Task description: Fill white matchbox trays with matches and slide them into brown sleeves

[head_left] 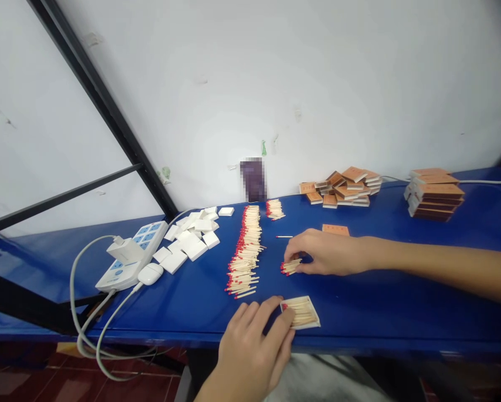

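My left hand point(256, 340) rests at the table's front edge, its fingers on the left end of a white tray of matches point(304, 312). To the upper right, my right hand point(328, 252) pinches a small bunch of red-tipped matches point(291, 267) just above the blue table. A long row of matches point(248, 245) lies left of both hands, with a smaller pile point(275, 209) beside its far end. One single match point(284, 237) lies beyond my right fingers. An orange matchbox cover point(335, 229) is partly hidden behind my right hand.
White empty trays point(191, 240) are heaped at the left, near a power strip point(133, 254) with a charger, a white case point(150, 273) and cables. Matchboxes lie in a loose heap point(344, 188) and a stack point(434, 195) at the back right. A black metal frame point(103, 100) stands left.
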Tool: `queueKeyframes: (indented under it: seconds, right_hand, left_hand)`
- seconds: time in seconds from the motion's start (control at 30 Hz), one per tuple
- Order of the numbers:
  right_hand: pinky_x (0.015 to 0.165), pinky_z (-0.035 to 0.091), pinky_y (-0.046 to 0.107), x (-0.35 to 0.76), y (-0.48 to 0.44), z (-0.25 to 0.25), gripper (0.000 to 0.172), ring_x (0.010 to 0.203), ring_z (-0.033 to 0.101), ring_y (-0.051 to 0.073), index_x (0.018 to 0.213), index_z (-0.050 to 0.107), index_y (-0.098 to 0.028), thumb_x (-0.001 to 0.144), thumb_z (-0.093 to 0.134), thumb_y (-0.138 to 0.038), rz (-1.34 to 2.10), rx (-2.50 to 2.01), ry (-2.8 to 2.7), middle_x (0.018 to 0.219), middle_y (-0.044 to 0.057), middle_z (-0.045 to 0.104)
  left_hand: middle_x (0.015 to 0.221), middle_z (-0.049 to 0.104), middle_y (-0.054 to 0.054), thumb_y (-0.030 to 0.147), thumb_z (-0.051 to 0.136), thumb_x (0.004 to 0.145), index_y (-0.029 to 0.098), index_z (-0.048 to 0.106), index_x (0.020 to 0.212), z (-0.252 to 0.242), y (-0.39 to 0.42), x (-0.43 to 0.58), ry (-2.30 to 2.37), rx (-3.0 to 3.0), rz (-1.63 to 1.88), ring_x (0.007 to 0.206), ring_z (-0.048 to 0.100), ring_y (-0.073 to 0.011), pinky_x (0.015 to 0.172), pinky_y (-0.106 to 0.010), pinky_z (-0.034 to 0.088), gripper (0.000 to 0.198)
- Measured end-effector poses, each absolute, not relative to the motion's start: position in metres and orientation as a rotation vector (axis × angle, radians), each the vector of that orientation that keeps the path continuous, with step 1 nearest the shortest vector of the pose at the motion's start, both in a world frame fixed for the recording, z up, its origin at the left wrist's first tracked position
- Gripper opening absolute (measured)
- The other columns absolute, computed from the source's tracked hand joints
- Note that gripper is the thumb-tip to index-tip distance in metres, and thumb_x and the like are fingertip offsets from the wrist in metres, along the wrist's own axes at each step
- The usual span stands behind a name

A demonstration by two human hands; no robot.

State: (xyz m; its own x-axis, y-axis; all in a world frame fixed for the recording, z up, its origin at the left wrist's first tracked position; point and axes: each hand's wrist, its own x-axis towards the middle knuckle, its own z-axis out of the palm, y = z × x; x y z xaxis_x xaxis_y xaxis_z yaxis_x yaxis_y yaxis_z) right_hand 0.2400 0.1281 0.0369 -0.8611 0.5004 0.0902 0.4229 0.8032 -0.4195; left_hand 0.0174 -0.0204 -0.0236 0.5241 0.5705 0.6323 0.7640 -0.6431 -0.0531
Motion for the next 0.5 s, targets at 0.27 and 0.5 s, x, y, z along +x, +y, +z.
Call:
queueKeyframes:
  seconds: [0.27, 0.5]
  right_hand:
    - [0.078, 0.044, 0.029, 0.24, 0.127, 0.042, 0.025, 0.09, 0.064, 0.02, 0.107, 0.072, -0.019, 0.091, 0.062, -0.036, 0.562, -0.719, -2.806, 0.101, 0.005, 0.073]
    - [0.081, 0.043, 0.03, 0.242, 0.124, 0.051, 0.031, 0.09, 0.063, 0.02, 0.099, 0.075, -0.019, 0.095, 0.055, -0.043, 0.566, -0.685, -2.87, 0.099, 0.007, 0.071]
  left_hand:
    - [0.12, 0.069, -0.005, 0.024, 0.04, 0.104, 0.021, 0.066, 0.117, -0.024, -0.02, 0.017, -1.115, -2.44, -0.834, 0.086, 0.066, -0.0229, 0.077, -0.037, 0.048, 0.029]
    - [0.12, 0.069, -0.006, 0.024, 0.041, 0.103, 0.021, 0.066, 0.116, -0.023, -0.02, 0.018, -1.115, -2.447, -0.834, 0.086, 0.065, -0.0226, 0.077, -0.037, 0.048, 0.028]
